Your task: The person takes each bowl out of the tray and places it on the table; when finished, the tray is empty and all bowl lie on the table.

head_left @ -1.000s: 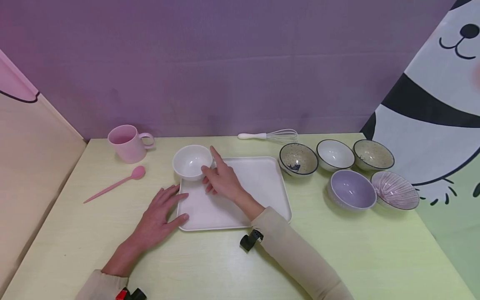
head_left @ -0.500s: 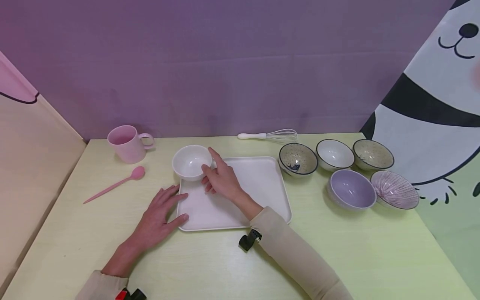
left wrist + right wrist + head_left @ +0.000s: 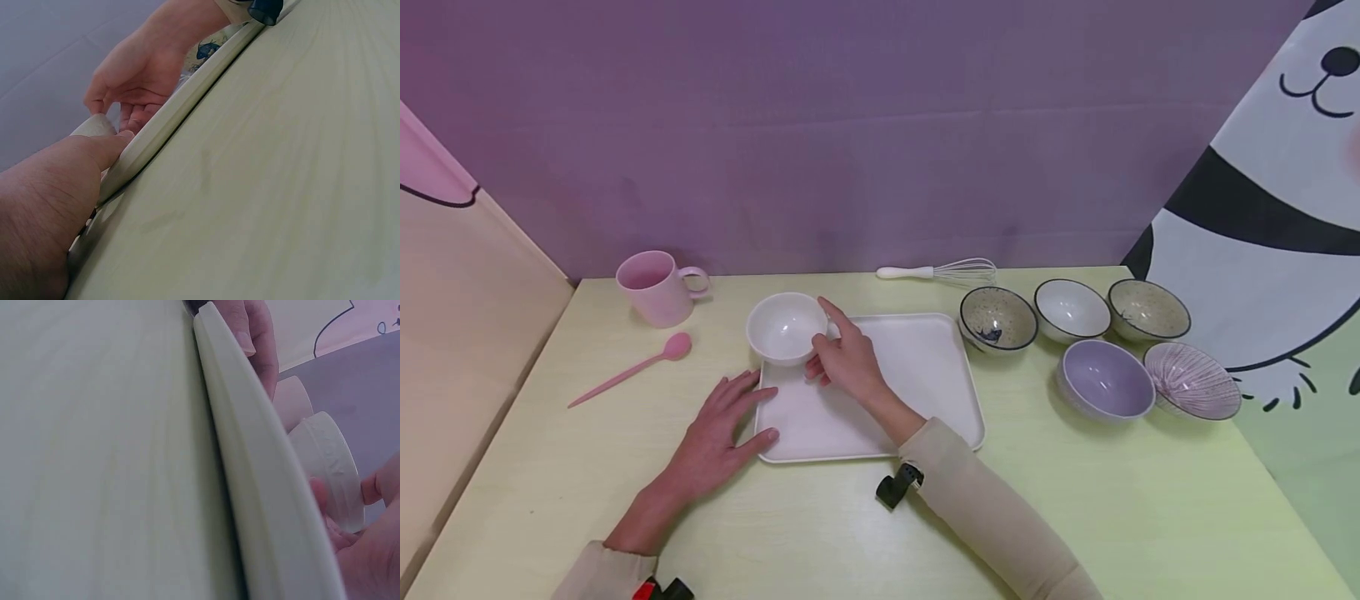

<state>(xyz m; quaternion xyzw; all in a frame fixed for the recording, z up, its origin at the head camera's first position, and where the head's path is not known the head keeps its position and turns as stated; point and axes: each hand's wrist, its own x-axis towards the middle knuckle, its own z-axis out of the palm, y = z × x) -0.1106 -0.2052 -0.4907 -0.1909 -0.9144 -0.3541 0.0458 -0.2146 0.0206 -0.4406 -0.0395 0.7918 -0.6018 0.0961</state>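
My right hand (image 3: pixel 848 358) holds a small white bowl (image 3: pixel 784 321) by its right side, over the far left corner of a white rectangular tray (image 3: pixel 917 383). Seen from the right wrist, the bowl (image 3: pixel 331 462) is tilted, with a finger or thumb against its rim and other fingertips by its wall. Whether its base touches the tray is hidden. My left hand (image 3: pixel 715 433) lies at the tray's left edge with fingers spread, gripping nothing. The left wrist view shows the left hand (image 3: pixel 56 200) beside the tray edge, with the right hand (image 3: pixel 140 72) beyond.
A pink mug (image 3: pixel 657 290) and a pink spoon (image 3: pixel 640 367) are at the left. Behind the tray lies a whisk (image 3: pixel 936 272). Several bowls cluster to the right, among them a lilac bowl (image 3: pixel 1105 380) and a speckled bowl (image 3: pixel 997 320). A purple backdrop (image 3: pixel 850 142) closes off the back.
The white bowl and my right hand have shifted very slightly toward the near side. My left hand and the other things keep their places.
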